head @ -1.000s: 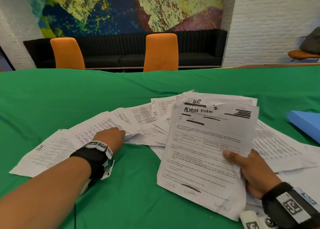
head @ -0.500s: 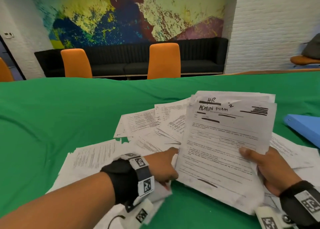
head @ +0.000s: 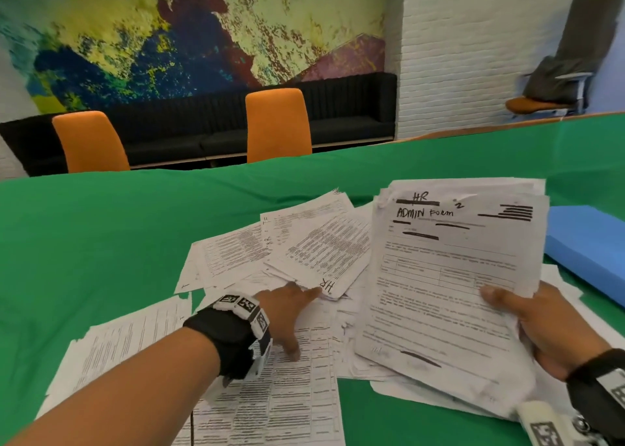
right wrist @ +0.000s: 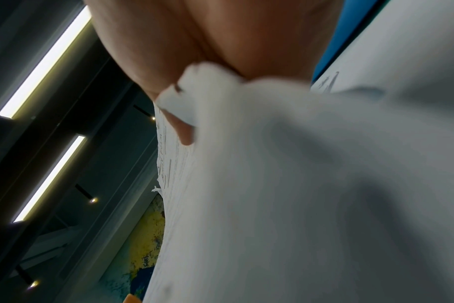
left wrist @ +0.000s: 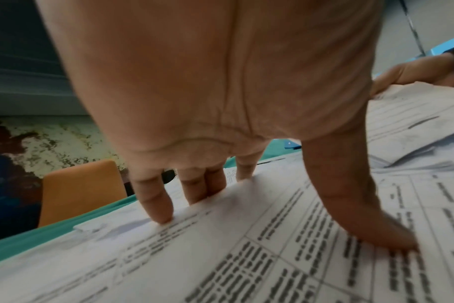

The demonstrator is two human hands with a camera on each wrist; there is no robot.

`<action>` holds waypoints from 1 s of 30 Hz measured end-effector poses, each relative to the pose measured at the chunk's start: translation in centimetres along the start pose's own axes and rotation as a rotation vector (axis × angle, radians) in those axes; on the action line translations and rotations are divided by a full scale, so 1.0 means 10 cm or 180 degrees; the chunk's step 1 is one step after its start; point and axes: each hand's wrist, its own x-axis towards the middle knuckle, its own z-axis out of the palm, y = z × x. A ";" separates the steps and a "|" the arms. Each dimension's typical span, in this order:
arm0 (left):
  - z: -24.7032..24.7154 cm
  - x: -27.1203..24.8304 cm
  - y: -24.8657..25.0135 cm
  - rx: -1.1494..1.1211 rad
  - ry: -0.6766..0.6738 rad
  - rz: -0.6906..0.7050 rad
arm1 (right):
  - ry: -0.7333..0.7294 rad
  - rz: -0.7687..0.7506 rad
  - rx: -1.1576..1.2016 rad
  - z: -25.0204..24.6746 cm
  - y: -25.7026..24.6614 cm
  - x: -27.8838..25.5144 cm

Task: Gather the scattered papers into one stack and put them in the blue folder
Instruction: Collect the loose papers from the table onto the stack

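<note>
White, creased printed sheets are making up the whole workload. Right hand [head: 554, 330] is holding the gathered stack [head: 446, 276] at 3 o'clock, thumb on the top sheet, tilted up off the bench [head: 101, 242]; judged reason: keeping collected pages apart from the loose ones while the other hand is feeding it. Top sheet is reading "HR / ADMIN FORM" in marker, its edges ragged and uneven. Right-wrist view is blurred, so how the fingers are lying under the stack is hard to tell; they are probably curling behind it.

Left hand [head: 291, 313] is pressing down at centre on the scattered papers [head: 304, 253], fingers [left wrist: 156, 207] straight and slightly spread, thumb splayed on a table-printed sheet; likely pinning or raking sheets toward the stack. Paper is thin and limp, overlapping in a fan from 9 to 12 o'clock.

Blue folder [head: 588, 242] is lying flat at 2 o'clock, closed as far as I can see, matte, just beyond the stack. Green cloth is covering the bench.
</note>
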 end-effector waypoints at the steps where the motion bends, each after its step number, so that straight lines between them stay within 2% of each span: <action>1: 0.00 0.02 0.00 0.0074 0.0039 -0.0006 | 0.0010 0.0012 -0.0044 -0.03 0.03 0.04; 4: -0.05 0.05 0.01 0.0316 0.0045 -0.0093 | 0.0089 0.0032 -0.0132 -0.06 0.08 0.10; 7: -0.11 0.04 0.05 0.0245 0.0065 -0.0120 | 0.0142 0.0027 -0.0149 -0.06 0.10 0.12; 10: -0.24 -0.03 0.04 0.0008 0.0386 -0.0125 | 0.0172 0.0005 -0.0147 -0.09 0.08 0.11; 12: -0.44 -0.14 -0.04 -0.0587 0.0703 -0.0143 | 0.0150 -0.0056 -0.0116 -0.12 0.07 0.11; 17: -1.07 -0.69 -0.42 -0.2246 0.1878 -0.0072 | 0.0130 -0.0200 0.0120 -0.11 -0.04 0.11; 20: -1.20 -0.98 -0.69 -0.3342 0.2314 0.0032 | 0.0106 -0.0233 0.0160 -0.05 -0.06 0.10; 24: -0.97 -1.15 -0.90 -0.5005 0.2407 0.0053 | 0.0022 -0.0197 0.0238 0.10 -0.14 0.07; 27: -0.59 -1.16 -0.94 -0.5532 0.2405 -0.0342 | 0.0017 -0.0265 0.0354 0.16 -0.19 0.03; 29: -0.27 -1.12 -0.93 -0.5701 0.2212 -0.0737 | 0.0040 -0.0383 0.0520 0.13 -0.22 0.03; 30: -0.12 -1.10 -0.91 -0.5671 0.2082 -0.0877 | 0.0003 -0.0275 0.0609 0.14 -0.26 0.02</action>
